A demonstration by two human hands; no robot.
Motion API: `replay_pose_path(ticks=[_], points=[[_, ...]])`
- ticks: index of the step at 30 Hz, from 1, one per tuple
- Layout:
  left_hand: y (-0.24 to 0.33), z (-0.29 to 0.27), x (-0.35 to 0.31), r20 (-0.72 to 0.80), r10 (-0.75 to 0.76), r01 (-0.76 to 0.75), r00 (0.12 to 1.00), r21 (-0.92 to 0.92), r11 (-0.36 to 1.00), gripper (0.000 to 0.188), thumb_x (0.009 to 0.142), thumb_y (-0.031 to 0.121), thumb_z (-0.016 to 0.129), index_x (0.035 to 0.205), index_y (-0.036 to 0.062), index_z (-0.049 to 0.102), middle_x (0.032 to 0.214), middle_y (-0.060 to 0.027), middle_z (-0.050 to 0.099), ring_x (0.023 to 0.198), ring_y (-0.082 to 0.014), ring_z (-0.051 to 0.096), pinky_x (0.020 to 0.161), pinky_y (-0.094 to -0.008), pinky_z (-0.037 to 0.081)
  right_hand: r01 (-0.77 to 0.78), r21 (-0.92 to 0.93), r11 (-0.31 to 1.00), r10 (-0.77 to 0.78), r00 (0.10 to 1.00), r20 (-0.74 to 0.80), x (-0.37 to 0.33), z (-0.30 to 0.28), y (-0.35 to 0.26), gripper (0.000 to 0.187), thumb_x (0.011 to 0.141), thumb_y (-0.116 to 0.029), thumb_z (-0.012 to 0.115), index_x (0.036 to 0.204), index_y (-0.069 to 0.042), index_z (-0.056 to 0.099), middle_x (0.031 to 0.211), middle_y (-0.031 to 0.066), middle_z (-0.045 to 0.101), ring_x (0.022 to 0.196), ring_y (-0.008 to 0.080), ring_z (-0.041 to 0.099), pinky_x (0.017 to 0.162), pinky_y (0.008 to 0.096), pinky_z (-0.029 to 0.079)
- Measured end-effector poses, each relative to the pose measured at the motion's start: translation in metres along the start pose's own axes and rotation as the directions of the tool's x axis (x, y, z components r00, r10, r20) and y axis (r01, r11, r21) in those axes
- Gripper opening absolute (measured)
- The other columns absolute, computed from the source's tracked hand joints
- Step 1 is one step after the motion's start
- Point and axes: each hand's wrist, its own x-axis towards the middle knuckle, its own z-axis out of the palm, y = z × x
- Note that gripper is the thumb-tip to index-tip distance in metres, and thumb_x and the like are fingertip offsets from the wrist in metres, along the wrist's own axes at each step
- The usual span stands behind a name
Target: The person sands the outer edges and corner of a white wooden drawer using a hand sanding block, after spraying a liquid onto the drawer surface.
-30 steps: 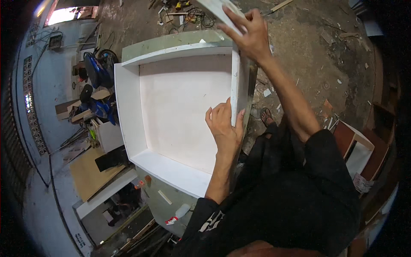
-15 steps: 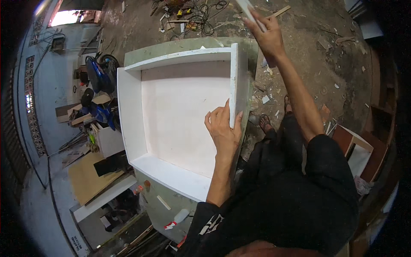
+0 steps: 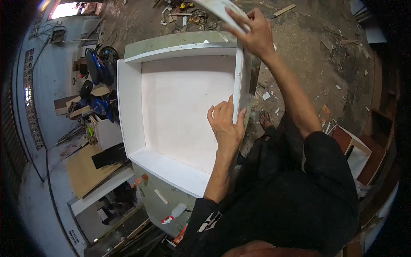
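A large white open box (image 3: 175, 115), like a shallow drawer with low walls, rests on a greenish worktable (image 3: 171, 40). My left hand (image 3: 226, 124) is closed over the box's right wall, fingers inside and thumb on the outer side. Above the far right corner, my right hand (image 3: 256, 36) grips a white board (image 3: 216, 10), which is tilted and partly cut off by the upper edge of the view. Fingers lie along its face; part of the grip is hidden.
On the near-left worktable lie a white bottle with a red cap (image 3: 177, 210) and a short wood strip (image 3: 161, 196). Boards (image 3: 92, 169) and a blue motorbike (image 3: 99, 70) stand to the left. Cables (image 3: 199, 19) and scraps litter the floor beyond.
My right hand has brought the white board left and nearer, toward the box's far right corner. The left hand keeps its hold on the wall as the view shifts slightly.
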Motion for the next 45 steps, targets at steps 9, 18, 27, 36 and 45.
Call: replay_pose_path(ticks=[9, 18, 27, 36, 45], points=[[-0.003, -0.002, -0.002, 0.029, -0.087, 0.086, 0.996, 0.021, 0.996, 0.051, 0.088, 0.024, 0.068, 0.133, 0.0023, 0.058, 0.102, -0.011, 0.063, 0.106, -0.0269, 0.055, 0.106, -0.0493, 0.03, -0.395, 0.553, 0.734, 0.404, 0.908, 0.112, -0.018, 0.001, 0.02, 0.055, 0.086, -0.057, 0.069, 0.132, -0.027, 0.065, 0.095, 0.0051, 0.047, 0.083, 0.018, 0.055, 0.073, 0.0344, 0.049], [-0.009, 0.006, -0.004, 0.015, -0.032, 0.033, 0.999, -0.024, 0.999, 0.054, 0.087, 0.027, 0.069, 0.133, 0.0011, 0.057, 0.099, -0.0142, 0.063, 0.102, -0.0312, 0.056, 0.099, -0.0468, 0.034, 0.179, 0.041, 0.983, -0.18, 0.983, 0.04, -0.087, -0.028, -0.055, 0.052, 0.082, -0.051, 0.069, 0.132, -0.035, 0.064, 0.102, 0.0093, 0.056, 0.095, 0.0254, 0.053, 0.085, 0.0421, 0.038], [0.0, -0.04, -0.072, 0.209, -0.106, 0.098, 0.972, 0.048, 0.994, 0.086, 0.077, 0.039, 0.08, 0.143, -0.0021, 0.044, 0.119, -0.025, 0.057, 0.113, -0.0412, 0.051, 0.1, -0.05, 0.035, 0.077, -0.028, 0.997, -0.075, 0.996, 0.053, -0.017, -0.012, -0.005, 0.052, 0.087, -0.057, 0.062, 0.136, -0.041, 0.058, 0.094, 0.0082, 0.054, 0.089, 0.0228, 0.051, 0.076, 0.0413, 0.035], [-0.004, -0.036, -0.113, 0.122, -0.102, 0.102, 0.987, 0.012, 0.995, 0.079, 0.07, 0.026, 0.083, 0.134, -0.0057, 0.047, 0.129, -0.0269, 0.051, 0.12, -0.0425, 0.046, 0.104, -0.0526, 0.035, 0.329, -0.085, 0.941, -0.299, 0.921, 0.248, -0.159, -0.058, -0.093, 0.057, 0.079, -0.055, 0.069, 0.134, -0.041, 0.06, 0.108, 0.0081, 0.061, 0.098, 0.0244, 0.055, 0.088, 0.0446, 0.038], [-0.014, -0.032, -0.116, 0.209, -0.121, 0.134, 0.97, -0.045, 0.99, 0.087, 0.065, 0.028, 0.084, 0.136, -0.005, 0.046, 0.13, -0.0244, 0.051, 0.124, -0.0405, 0.044, 0.108, -0.0518, 0.03, 0.182, 0.217, 0.959, -0.19, 0.982, 0.017, -0.215, -0.052, -0.118, 0.05, 0.084, -0.051, 0.071, 0.129, -0.03, 0.067, 0.1, 0.0083, 0.061, 0.093, 0.0287, 0.056, 0.074, 0.0406, 0.041]])
